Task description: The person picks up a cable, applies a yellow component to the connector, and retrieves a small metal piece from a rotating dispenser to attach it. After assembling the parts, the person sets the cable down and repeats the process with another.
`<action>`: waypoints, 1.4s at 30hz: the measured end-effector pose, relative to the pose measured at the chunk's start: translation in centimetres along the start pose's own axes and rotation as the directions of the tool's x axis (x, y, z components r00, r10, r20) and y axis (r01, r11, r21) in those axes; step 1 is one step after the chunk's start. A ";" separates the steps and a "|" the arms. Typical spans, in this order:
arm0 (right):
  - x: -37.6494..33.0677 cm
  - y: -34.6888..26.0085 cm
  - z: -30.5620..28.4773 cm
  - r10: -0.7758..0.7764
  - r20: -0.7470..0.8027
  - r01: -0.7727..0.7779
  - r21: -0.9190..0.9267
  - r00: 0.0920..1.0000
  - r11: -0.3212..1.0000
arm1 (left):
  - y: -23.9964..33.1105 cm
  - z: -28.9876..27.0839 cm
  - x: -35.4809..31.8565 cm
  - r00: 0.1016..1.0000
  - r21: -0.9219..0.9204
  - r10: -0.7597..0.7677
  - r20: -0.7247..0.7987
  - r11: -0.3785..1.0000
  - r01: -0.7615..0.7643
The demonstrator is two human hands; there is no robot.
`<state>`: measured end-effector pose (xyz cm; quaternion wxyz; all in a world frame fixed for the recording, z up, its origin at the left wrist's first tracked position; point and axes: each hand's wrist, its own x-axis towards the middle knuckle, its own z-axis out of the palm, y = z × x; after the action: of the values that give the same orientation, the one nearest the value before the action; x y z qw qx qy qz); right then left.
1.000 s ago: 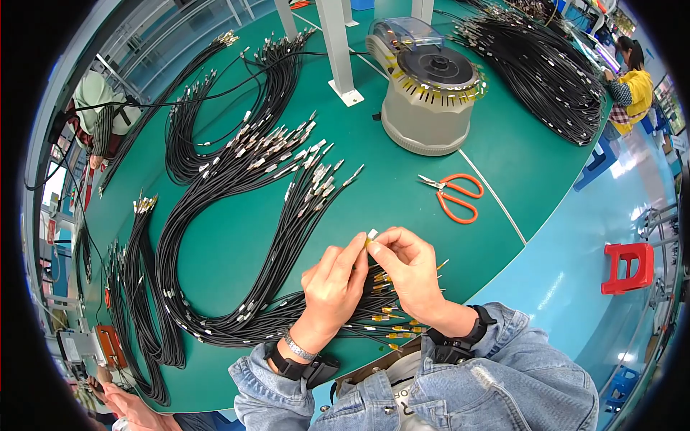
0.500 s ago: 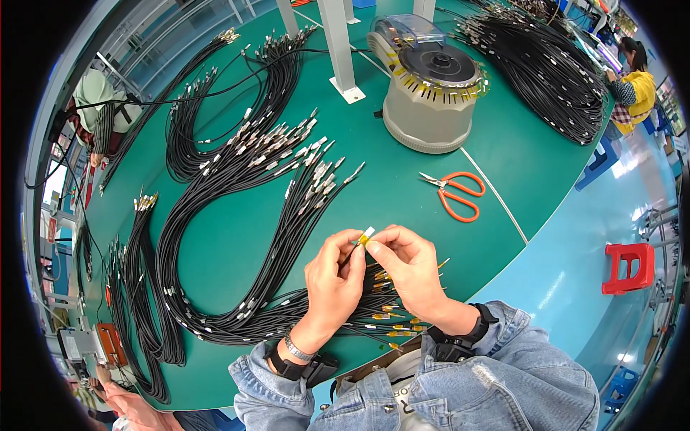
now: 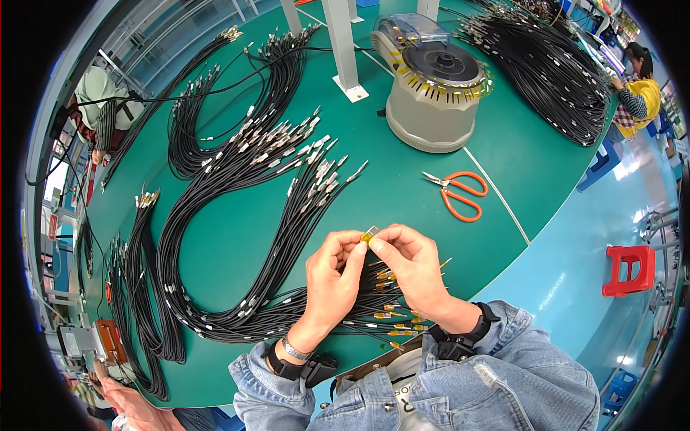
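Both hands meet over the green table. My left hand (image 3: 333, 279) pinches a black cable near its tip. Between the fingertips shows the cable's end (image 3: 369, 235), a small metal connector with yellow tape on it. My right hand (image 3: 412, 271) presses the same taped end between thumb and forefinger. Fingers hide most of the cable. Beneath the hands lies a bundle of black cables, their near ends wrapped in yellow tape (image 3: 401, 332). Right of the hands, apart from them, are scissors (image 3: 463, 195) with orange handles.
A round grey tape dispenser (image 3: 431, 118) with yellow strips around its rim stands beyond the scissors. More black cables (image 3: 543, 75) are heaped at the far right, others curve across the left. A metal post (image 3: 341, 50) rises from the table (image 3: 402, 194). A red stool (image 3: 629, 271) stands at right.
The taped connector has turned slightly in my fingertips; its white face shows less and a metal edge shows now. Both hands stay in nearly the same place.
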<state>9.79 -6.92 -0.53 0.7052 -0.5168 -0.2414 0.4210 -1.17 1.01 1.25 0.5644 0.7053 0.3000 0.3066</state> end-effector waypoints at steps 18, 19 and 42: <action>-0.1 -0.6 0.2 0.016 -0.018 -0.015 0.051 1.000 0.999 | 0.1 0.4 0.2 0.887 0.549 0.462 -0.008 0.743 -0.383; -0.1 -0.6 0.2 0.027 -0.020 -0.025 0.071 0.999 0.997 | 0.0 0.4 0.2 0.889 0.542 0.458 -0.011 0.750 -0.380; 0.3 -0.6 0.3 0.053 -0.026 -0.052 0.050 0.998 0.997 | -0.5 0.1 -0.2 0.965 0.361 0.256 -0.054 0.906 -0.220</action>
<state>9.89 -6.60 0.11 0.7097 -0.5110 -0.2076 0.4382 -1.23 0.89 0.73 0.3717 0.8098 0.2897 0.3494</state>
